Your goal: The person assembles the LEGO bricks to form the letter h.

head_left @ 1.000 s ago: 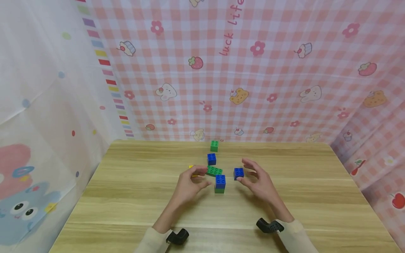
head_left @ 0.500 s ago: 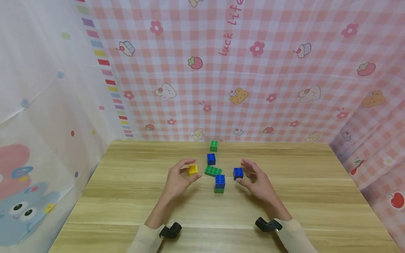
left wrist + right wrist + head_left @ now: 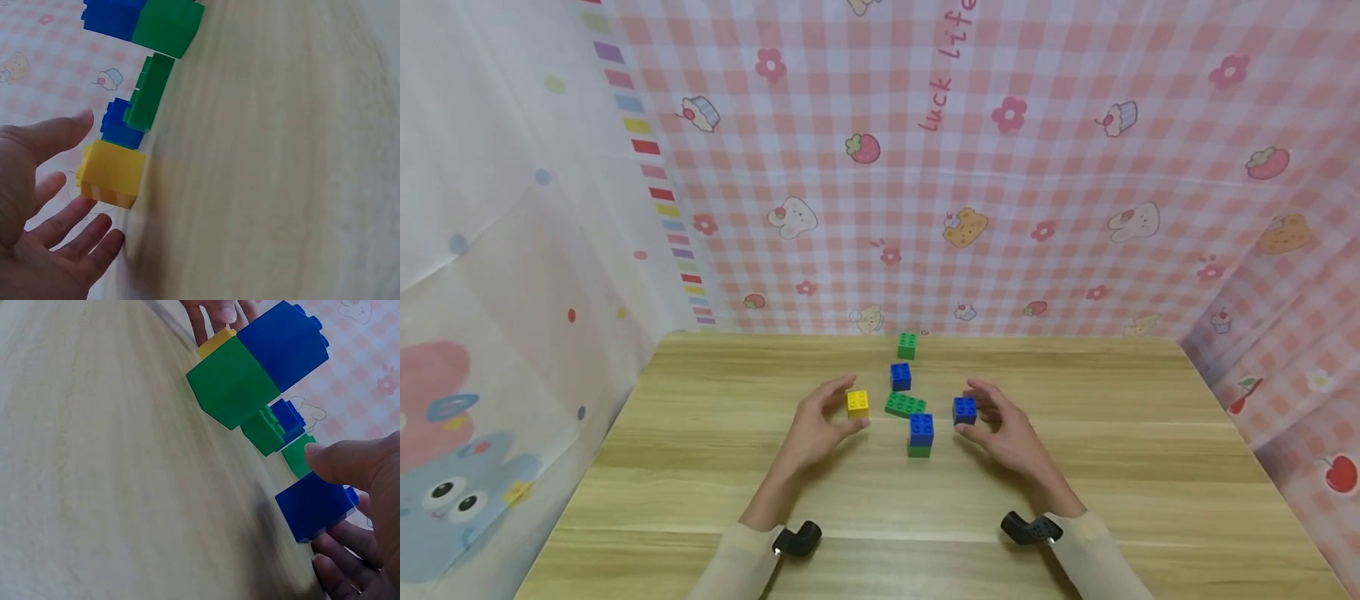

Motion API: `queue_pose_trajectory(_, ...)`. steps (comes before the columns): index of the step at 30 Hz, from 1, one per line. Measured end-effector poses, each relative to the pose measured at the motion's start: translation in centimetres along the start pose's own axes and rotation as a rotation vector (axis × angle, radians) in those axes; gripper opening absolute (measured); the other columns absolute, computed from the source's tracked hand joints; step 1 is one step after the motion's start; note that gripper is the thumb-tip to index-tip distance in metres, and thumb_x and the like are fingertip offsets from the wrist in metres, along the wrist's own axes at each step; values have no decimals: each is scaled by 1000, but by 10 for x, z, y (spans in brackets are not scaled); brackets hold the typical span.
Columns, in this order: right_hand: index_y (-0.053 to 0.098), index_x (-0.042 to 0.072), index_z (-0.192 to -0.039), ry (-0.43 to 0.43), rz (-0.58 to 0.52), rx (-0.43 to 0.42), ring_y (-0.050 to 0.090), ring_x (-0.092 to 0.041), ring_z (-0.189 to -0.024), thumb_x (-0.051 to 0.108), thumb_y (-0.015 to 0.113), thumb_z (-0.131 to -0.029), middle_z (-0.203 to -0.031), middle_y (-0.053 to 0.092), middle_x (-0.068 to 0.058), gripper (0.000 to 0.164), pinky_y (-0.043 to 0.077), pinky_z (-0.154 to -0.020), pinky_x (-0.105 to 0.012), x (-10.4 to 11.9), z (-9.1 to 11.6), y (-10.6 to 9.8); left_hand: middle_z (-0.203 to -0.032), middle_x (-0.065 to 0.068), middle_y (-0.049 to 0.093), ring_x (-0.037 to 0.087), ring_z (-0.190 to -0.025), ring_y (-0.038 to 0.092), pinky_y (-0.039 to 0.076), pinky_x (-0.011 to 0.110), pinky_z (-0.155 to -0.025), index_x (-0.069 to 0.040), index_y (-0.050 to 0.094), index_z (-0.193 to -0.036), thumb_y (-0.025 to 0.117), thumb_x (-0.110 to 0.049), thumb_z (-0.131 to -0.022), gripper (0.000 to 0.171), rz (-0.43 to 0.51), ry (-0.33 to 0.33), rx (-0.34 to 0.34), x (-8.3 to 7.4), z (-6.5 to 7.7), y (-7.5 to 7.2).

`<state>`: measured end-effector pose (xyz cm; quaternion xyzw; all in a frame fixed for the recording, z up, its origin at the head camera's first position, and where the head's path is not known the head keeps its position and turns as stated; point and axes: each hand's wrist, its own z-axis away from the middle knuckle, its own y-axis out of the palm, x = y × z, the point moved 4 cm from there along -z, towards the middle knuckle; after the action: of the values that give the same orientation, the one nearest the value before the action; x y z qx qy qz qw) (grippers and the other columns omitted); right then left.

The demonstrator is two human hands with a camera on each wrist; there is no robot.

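My left hand (image 3: 817, 426) is curved loosely around a yellow toy building brick (image 3: 857, 404). In the left wrist view the thumb stands apart from the brick, and the fingers (image 3: 94, 240) lie relaxed at its other side. My right hand (image 3: 1009, 429) is around a blue brick (image 3: 965, 410) in the same way, thumb at the near side and fingers beyond it. In the right wrist view the thumb (image 3: 344, 461) lies close over that blue brick; whether it touches cannot be told. Between the hands stands a blue brick (image 3: 921, 428) on top of a green brick (image 3: 919, 451).
Behind the stack lies a long green brick (image 3: 906, 405). Farther back are another blue brick (image 3: 900, 377) and a small green brick (image 3: 907, 345), near the far edge of the wooden table (image 3: 715, 467). A checked cloth (image 3: 880, 192) hangs behind the table.
My left hand has moved left, away from the stack, and now sits around the yellow brick, which shows fully. The right hand has shifted slightly, its thumb nearer the blue brick. The bricks stay in place.
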<state>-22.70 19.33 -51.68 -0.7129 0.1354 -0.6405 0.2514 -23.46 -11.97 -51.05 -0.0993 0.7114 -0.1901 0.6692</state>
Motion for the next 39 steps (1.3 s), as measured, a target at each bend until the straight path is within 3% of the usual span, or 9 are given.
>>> queue_pose_trajectory(6,54,14,-147,-11,17,0,53,-37,-140,17,77,-93,-149,56,-15,59,43,-118,-53,-2,0,4,-147,11,59,32,-136,56,45,46,-118,-11,55,-147,79,-7,-89,63,11,15,-14,5,-3,4)
queue_pose_trajectory(14,62,16,-140,2,13,-30,60,-33,-130,17,73,-97,-142,63,-12,45,48,-113,-54,-5,2,7,-127,9,70,29,-120,66,52,47,-111,-10,68,-128,77,-7,-91,39,-26,23,-66,8,-4,3)
queue_pose_trajectory(27,65,20,-134,10,8,-30,59,-33,-133,19,75,-95,-137,66,-10,40,47,-114,-54,-6,3,8,-124,8,72,28,-117,68,53,49,-108,-13,70,-125,78,-8,-90,36,-19,32,-77,11,-3,2)
queue_pose_trajectory(39,66,24,-131,10,5,-25,64,-29,-123,21,78,-92,-129,69,-7,41,50,-111,-53,-7,10,6,-122,6,73,26,-115,68,53,47,-108,-14,70,-124,79,-9,-89,36,-2,8,-64,10,4,6)
